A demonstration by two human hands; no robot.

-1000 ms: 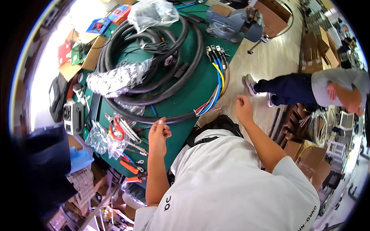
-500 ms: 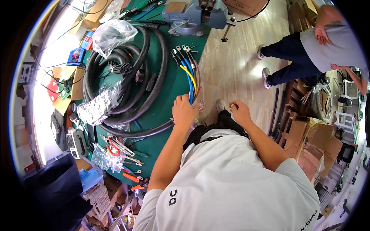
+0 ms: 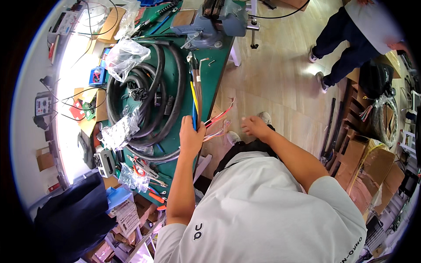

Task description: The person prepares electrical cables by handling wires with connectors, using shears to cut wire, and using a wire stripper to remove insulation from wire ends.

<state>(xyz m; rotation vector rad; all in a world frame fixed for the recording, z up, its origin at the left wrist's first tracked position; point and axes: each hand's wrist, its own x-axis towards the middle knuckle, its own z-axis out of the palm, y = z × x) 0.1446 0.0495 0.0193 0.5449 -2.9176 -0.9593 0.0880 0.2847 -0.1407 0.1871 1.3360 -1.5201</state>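
Observation:
My left hand (image 3: 191, 136) is wrapped round a bundle of thick wires at the table's right edge. A yellow wire (image 3: 194, 97), a blue wire (image 3: 194, 117) and brown wires (image 3: 199, 94) stand up out of the grip, with metal lugs (image 3: 190, 57) at their far ends. To the right of this hand, thin red wires (image 3: 221, 115) and thin pale wires (image 3: 219, 132) fan out past the edge. My right hand (image 3: 256, 127) hangs over the floor beside them, its fingers loosely bent, with nothing visible in it. The thick black cable (image 3: 166, 156) runs toward my left hand from its coil.
A blue-grey bench vise (image 3: 210, 27) stands at the table's far end. Plastic bags (image 3: 127, 59) lie on the coil. Nearer me are scissors (image 3: 139, 167) and several hand tools. Another person (image 3: 351, 39) stands at the far right, near cardboard boxes (image 3: 355, 160).
My left hand and the wire bundle have shifted left, and the lugged ends sit closer together. Thin red and pale wires now show beside it. My right hand has come slightly left.

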